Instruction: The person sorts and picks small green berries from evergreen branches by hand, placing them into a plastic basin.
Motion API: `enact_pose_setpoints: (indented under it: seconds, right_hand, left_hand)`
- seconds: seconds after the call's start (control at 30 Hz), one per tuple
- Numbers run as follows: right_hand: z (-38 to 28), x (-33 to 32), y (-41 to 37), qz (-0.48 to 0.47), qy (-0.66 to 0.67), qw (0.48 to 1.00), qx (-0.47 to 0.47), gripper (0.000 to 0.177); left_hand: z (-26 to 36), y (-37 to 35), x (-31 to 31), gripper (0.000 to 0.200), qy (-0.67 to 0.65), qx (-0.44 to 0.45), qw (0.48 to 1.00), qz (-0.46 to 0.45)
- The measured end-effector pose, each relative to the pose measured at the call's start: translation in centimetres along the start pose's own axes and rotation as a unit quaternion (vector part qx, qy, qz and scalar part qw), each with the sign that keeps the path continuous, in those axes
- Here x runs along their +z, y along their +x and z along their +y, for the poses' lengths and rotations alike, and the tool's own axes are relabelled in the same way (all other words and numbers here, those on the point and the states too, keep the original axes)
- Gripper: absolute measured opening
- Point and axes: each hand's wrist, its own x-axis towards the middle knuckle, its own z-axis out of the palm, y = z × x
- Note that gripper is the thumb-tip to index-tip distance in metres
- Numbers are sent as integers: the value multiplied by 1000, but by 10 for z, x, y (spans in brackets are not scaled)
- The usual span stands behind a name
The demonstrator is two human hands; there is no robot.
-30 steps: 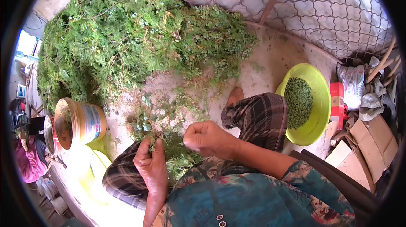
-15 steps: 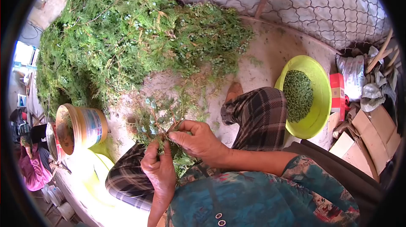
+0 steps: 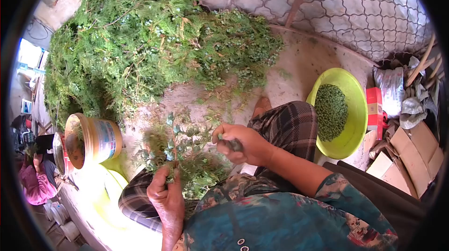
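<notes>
My left hand (image 3: 166, 197) pinches the stem of a leafy conifer sprig (image 3: 175, 145) that stands up from its fingers and bears several blue-green cones. To the right of the sprig and apart from it, my right hand (image 3: 245, 145) is curled round a few small green cones (image 3: 235, 145), partly hidden by the fingers. More conifer foliage (image 3: 201, 171) lies over my lap, below and between the two hands. Beyond my right knee, a yellow-green basin (image 3: 354, 110) holds a heap of picked green cones (image 3: 331, 110).
A large pile of conifer branches (image 3: 126, 50) covers the floor ahead, against a wire mesh (image 3: 355, 17). At left stand a tipped yellow bucket (image 3: 91, 141) and a yellow basin (image 3: 110, 181). Cardboard (image 3: 397, 157) lies at right. Another person in pink (image 3: 35, 185) sits far left.
My right hand has moved right, away from the sprig, with cones now visible in its fingers. My left hand still grips the sprig and has shifted slightly down and left.
</notes>
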Motion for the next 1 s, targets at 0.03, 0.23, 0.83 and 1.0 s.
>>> enact_pose_setpoints:
  seconds: [0.03,0.23,0.83,1.0]
  right_hand:
    - [0,5,-1,-2,0,1000,-1,22]
    - [12,12,0,-17,-13,1000,-5,32]
    - [16,27,18,-5,-75,994,-81,21]
    - [6,28,13,140,-680,622,-362,18]
  left_hand:
    - [-3,0,0,19,-12,-22,1000,-4]
    - [-6,0,5,19,-86,-55,995,-6]
    - [-25,8,10,18,-98,-13,995,1]
    - [-22,7,17,16,-39,-15,998,-37]
